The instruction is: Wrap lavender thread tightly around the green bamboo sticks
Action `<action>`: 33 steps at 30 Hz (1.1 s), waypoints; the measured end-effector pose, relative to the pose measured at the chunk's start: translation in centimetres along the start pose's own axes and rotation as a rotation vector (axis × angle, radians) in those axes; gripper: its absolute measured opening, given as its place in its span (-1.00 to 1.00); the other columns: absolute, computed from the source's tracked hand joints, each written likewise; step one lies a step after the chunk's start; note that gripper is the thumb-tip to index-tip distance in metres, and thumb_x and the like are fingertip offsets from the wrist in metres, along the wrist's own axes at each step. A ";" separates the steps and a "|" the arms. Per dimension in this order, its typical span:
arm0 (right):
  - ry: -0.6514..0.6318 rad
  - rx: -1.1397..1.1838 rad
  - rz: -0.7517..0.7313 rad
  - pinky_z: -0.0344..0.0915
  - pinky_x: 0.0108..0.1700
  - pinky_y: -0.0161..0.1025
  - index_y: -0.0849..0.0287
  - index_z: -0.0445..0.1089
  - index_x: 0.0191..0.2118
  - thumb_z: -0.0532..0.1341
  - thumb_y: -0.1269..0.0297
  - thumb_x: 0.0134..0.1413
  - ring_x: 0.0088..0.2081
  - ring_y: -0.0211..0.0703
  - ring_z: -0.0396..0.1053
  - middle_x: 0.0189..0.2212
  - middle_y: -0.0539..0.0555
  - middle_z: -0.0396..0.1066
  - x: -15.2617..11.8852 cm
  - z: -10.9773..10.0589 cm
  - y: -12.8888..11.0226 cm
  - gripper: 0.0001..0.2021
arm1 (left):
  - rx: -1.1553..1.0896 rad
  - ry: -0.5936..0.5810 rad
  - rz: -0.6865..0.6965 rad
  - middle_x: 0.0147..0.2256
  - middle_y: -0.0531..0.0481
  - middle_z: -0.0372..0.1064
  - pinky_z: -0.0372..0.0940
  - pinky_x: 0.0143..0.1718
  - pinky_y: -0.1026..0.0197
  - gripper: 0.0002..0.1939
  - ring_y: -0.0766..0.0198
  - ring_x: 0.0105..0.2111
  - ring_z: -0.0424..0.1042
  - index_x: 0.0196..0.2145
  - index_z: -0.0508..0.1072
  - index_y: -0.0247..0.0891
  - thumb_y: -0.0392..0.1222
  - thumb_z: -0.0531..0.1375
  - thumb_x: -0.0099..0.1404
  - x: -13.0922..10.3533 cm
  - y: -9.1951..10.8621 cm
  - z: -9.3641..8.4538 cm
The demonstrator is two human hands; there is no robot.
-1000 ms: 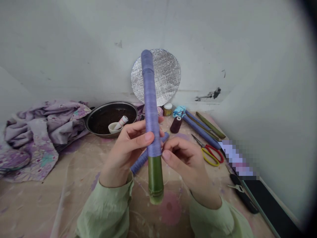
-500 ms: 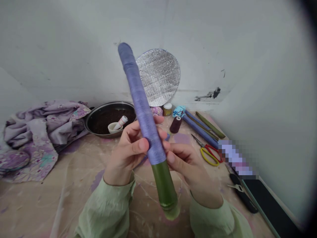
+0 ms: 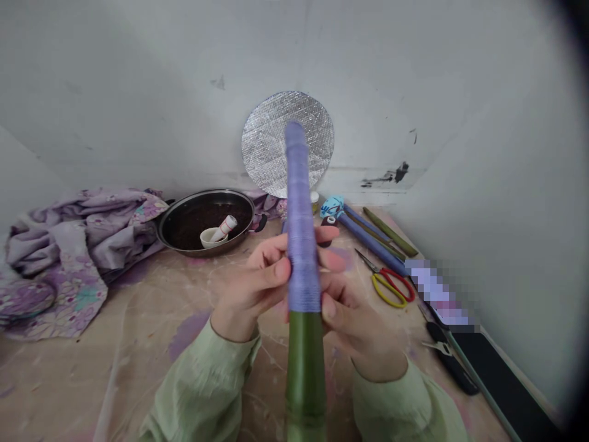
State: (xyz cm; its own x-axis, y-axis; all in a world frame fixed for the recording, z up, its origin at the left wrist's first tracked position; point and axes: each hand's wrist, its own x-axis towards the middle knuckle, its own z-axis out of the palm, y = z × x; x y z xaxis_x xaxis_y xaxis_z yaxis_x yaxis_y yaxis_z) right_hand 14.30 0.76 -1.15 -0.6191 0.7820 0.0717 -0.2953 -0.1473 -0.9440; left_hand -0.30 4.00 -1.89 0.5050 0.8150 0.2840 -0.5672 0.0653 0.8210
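A green bamboo stick [image 3: 305,359], wound with purple thread [image 3: 301,215] over its upper part, points away from me in the middle of the view. My left hand [image 3: 264,282] is closed round the wrapped part, thumb on the near side and fingertips showing past its right edge. At the lower edge of the winding, my right hand [image 3: 356,325] presses thumb and fingers against the stick's right side. Whether a loose strand lies between those fingers I cannot make out. The stick's near end runs out of the frame.
Scissors [image 3: 391,285], a black box cutter [image 3: 453,362], a dark thread cone [image 3: 328,224] and more stalks [image 3: 391,232] lie right. Left are a dark pan [image 3: 184,248] holding a small white cup [image 3: 209,238], and floral cloth [image 3: 78,258]. A silver disc [image 3: 262,141] leans on the wall.
The bamboo stick has swung from leaning left to nearly straight ahead, its far end moving right and lower in view. Both hands keep their hold; the left has shifted slightly right.
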 end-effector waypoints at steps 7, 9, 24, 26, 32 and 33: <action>0.377 -0.299 -0.174 -0.02 -0.59 -0.33 0.14 0.33 -0.58 0.36 0.04 -0.01 -0.61 -0.35 -0.01 -0.67 -0.11 0.10 0.8 -0.5 -0.6 -0.66 | 0.034 0.096 0.030 -0.12 -0.14 0.60 0.44 -0.08 0.13 -0.62 0.05 -0.12 0.58 -0.10 0.61 -0.24 0.05 0.35 0.22 0.8 0.3 0.3; 0.517 -0.445 -0.204 0.01 -0.60 -0.33 0.13 0.30 -0.61 0.33 0.18 -0.05 -0.61 -0.33 0.02 -0.69 -0.10 0.09 0.9 -0.2 -0.9 -0.73 | 0.124 0.184 0.086 -0.21 -0.11 0.61 0.43 -0.17 0.21 -0.65 0.12 -0.18 0.57 -0.16 0.64 -0.23 0.05 0.37 0.20 0.8 0.4 0.0; 0.486 -0.737 -0.317 -0.04 -0.64 -0.36 0.14 0.29 -0.63 0.33 0.29 -0.01 -0.67 -0.38 0.00 -0.74 -0.14 0.10 0.6 0.3 -1.0 -0.72 | 0.527 0.383 0.171 -0.41 0.06 0.50 0.36 -0.40 0.30 -0.80 0.31 -0.43 0.41 -0.27 0.65 -0.18 -0.23 0.46 0.10 -0.5 1.9 0.8; 0.470 -0.667 -0.311 0.01 -0.63 -0.36 0.14 0.37 -0.55 0.34 0.25 0.03 -0.64 -0.35 0.05 -0.70 -0.13 0.14 0.5 0.3 -1.0 -0.78 | 0.493 0.372 0.171 -0.45 0.06 0.46 0.33 -0.43 0.32 -0.89 0.33 -0.45 0.37 -0.34 0.64 -0.20 -0.21 0.44 0.14 -0.5 2.0 0.4; 0.361 -0.512 -0.384 0.08 -0.59 -0.37 0.13 0.39 -0.50 0.29 0.37 0.06 -0.60 -0.34 0.11 -0.63 -0.09 0.23 0.1 -0.1 -0.8 -0.85 | 0.379 0.304 0.125 -0.47 0.05 0.43 0.29 -0.44 0.33 -0.86 0.36 -0.46 0.35 -0.39 0.63 -0.23 -0.12 0.41 0.21 -0.6 2.0 -0.1; 0.349 -0.486 -0.378 0.08 -0.60 -0.38 0.13 0.39 -0.50 0.29 0.39 0.05 -0.60 -0.33 0.12 -0.63 -0.09 0.25 0.1 -0.1 -0.8 -0.86 | 0.366 0.293 0.106 -0.47 0.04 0.44 0.30 -0.43 0.33 -0.85 0.35 -0.46 0.36 -0.38 0.64 -0.24 -0.10 0.41 0.21 -0.7 2.0 0.0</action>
State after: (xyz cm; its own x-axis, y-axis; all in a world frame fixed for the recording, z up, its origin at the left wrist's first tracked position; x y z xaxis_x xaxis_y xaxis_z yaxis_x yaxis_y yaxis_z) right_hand 14.57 1.01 -0.43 -0.2444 0.8867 0.3925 -0.0354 0.3963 -0.9174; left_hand -1.79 3.57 -0.40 0.2226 0.9375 0.2676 -0.3129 -0.1913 0.9303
